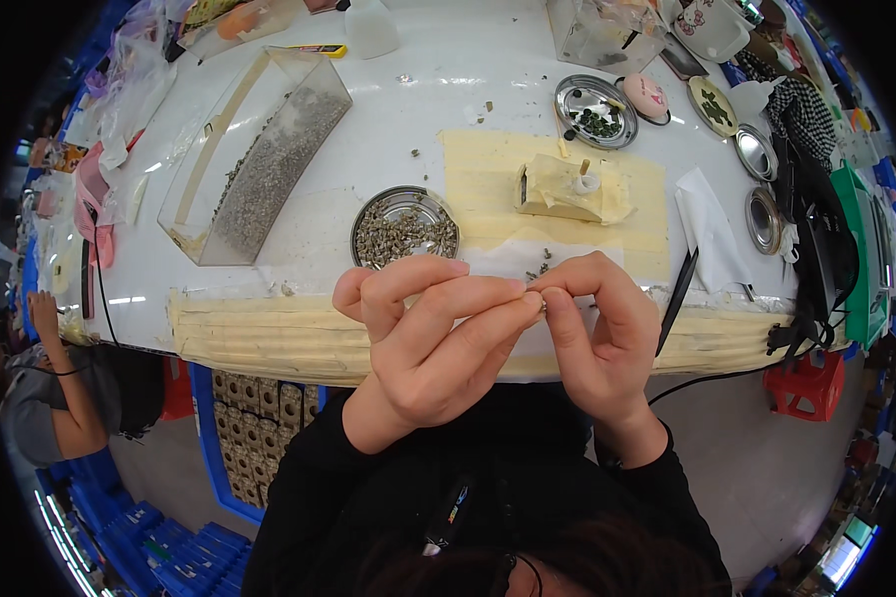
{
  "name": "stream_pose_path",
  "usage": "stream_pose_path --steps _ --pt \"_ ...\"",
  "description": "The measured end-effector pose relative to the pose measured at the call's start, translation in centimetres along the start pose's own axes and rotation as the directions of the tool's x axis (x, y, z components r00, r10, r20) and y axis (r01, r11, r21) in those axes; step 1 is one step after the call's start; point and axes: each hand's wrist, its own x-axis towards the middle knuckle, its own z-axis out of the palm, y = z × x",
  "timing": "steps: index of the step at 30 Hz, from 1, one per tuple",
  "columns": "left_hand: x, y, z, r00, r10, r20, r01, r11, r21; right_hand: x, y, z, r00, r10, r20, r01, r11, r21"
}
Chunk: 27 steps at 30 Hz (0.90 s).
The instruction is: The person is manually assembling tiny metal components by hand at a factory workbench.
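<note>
My left hand (438, 333) and my right hand (602, 328) meet fingertip to fingertip over the table's near edge. Both are closed in a pinch on something tiny; a small pale bit shows between the tips, too small to name. Just beyond the fingers, a few small dark pieces (541, 267) lie on a white sheet (508, 256). Left of them stands a round metal dish (355, 235) of small grey-brown pieces (400, 234). Behind the right hand is a block wrapped in yellowish tape (567, 189), with a short peg (584, 169) upright on top.
A clear bin (194, 189) of grey bits tilts at the left. Dark green pieces fill part of a metal dish (560, 95) at the back. A slim black tool (678, 301) rests by a white cloth (705, 224). Another person's arm (70, 398) shows far left.
</note>
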Motion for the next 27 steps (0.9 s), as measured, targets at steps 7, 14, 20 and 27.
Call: stream_pose_path --steps 7,14,20,27 --pt "0.14 -0.06 -0.13 0.999 -0.028 0.021 0.028 0.999 0.021 -0.07 0.06 -0.02 0.998 -0.054 -0.036 0.055 0.998 0.025" --pt "0.05 -0.01 0.27 0.999 -0.043 0.006 0.043 0.996 0.079 0.19 0.0 0.48 0.968 -0.241 -0.074 0.228 0.963 -0.143" --pt "0.05 0.07 0.24 0.999 -0.033 0.002 0.032 0.998 0.059 0.01 -0.03 0.25 0.997 -0.058 -0.052 0.053 0.994 -0.094" --pt "0.04 0.14 0.25 1.0 0.0 0.002 0.0 0.993 0.12 0.08 -0.3 0.05 1.0 -0.013 -0.028 0.012 1.0 -0.028"
